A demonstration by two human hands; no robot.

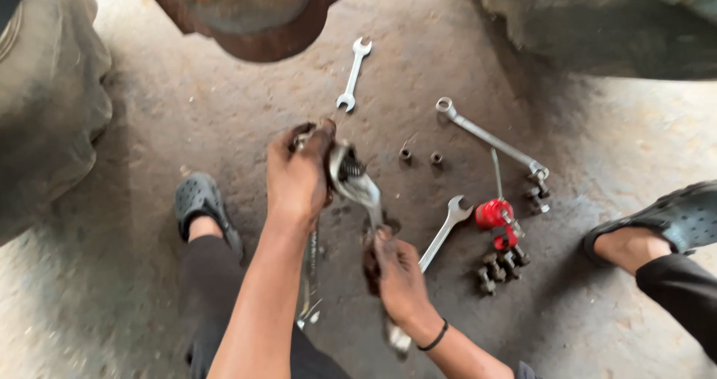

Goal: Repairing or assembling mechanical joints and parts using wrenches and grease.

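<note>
At frame centre the left hand (pixel 299 174) grips a small dark part while the right hand (pixel 396 271) clasps the adjustable wrench (pixel 362 188) handle; seat its jaws squarely and brace the part. Spanners (pixel 354 74) and bolts (pixel 499 265) lie on the floor (pixel 187 110) to the right.

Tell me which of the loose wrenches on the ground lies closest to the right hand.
The open-end wrench just right of the right hand, its jaw pointing up. The double-ended wrench and the long ring wrench lie farther up.
</note>
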